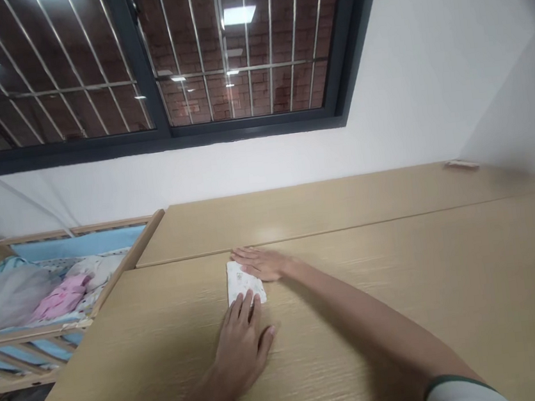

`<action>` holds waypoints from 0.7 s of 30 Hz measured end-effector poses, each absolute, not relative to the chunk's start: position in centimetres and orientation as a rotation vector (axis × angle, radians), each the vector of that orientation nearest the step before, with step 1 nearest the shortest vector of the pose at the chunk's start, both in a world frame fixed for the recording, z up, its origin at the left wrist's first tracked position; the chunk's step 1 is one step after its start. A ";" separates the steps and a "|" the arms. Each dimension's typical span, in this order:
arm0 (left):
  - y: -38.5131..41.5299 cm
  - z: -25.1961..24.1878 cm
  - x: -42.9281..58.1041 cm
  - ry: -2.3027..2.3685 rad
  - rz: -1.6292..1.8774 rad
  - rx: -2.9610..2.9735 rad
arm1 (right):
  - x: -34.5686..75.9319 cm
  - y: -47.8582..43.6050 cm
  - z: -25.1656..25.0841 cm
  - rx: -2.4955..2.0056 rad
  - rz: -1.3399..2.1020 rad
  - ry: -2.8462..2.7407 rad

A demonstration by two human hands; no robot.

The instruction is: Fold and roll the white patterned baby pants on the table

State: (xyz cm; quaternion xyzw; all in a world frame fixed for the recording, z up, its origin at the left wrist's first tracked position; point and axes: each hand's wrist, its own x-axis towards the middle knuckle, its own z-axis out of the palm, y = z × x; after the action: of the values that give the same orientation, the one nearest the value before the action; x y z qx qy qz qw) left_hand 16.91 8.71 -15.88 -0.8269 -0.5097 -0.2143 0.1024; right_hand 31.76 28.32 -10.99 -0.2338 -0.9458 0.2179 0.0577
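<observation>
A small, folded white cloth [238, 282] with a faint printed pattern lies flat on the light wood tabletop [352, 268]. At its near edge rest the fingertips of my left hand [242, 338], palm down with the thumb out to the right. My right hand [262, 264] reaches in from the right and lies flat over the cloth's far right corner. Its fingers are stretched out and point left. Both hands are open, and what kind of cloth this is I cannot tell.
Left of the table stands a wooden crib [64, 326] with blue padding, a pink cloth [63, 298] and pale bedding. A seam divides the tabletop lengthwise. A small flat object [462, 165] lies at the far right corner. Behind are a white wall and a barred window [249, 126].
</observation>
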 end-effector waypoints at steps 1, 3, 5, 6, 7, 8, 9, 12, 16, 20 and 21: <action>8.9 -15.8 16.8 -1.500 -0.655 -2.445 | 31.8 28.6 -11.1 -0.731 0.655 -2.848; 9.4 -15.2 16.3 -1.525 -0.727 -2.454 | 32.0 28.8 -11.4 -0.813 0.621 -2.784; 10.2 -14.4 15.3 -1.651 -0.784 -2.395 | 32.3 28.7 -11.4 -0.946 0.573 -2.656; 10.6 -13.9 14.6 -1.754 -0.784 -2.319 | 32.5 28.6 -11.4 -1.001 0.548 -2.571; 11.1 -13.5 14.0 -1.866 -0.756 -2.223 | 32.7 28.3 -11.4 -1.036 0.528 -2.483; 11.6 -13.1 13.4 -1.975 -0.704 -2.130 | 32.8 28.0 -11.4 -1.052 0.515 -2.400; 12.0 -12.8 12.9 -2.067 -0.641 -2.062 | 32.9 27.6 -11.4 -1.051 0.513 -2.327; 13.1 -12.6 12.3 -2.215 -0.506 -2.064 | 32.7 26.4 -11.6 -1.016 0.573 -2.226; 13.5 -12.6 12.7 -2.237 -0.500 -2.240 | 32.0 24.9 -11.9 -1.037 0.750 -2.181; 12.1 -11.6 12.3 -2.250 -0.515 -2.415 | 31.4 22.5 -11.5 -1.154 0.908 -2.144; 11.4 -11.2 12.0 -2.248 -0.518 -2.447 | 31.2 21.6 -11.2 -1.171 0.925 -2.170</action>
State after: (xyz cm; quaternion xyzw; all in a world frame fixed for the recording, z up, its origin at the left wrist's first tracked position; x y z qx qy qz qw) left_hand 12.02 11.45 -11.17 -0.7233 -0.6643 -0.1530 -0.1104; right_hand 31.25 21.59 -11.22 -0.4303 -0.7975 0.3400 0.2513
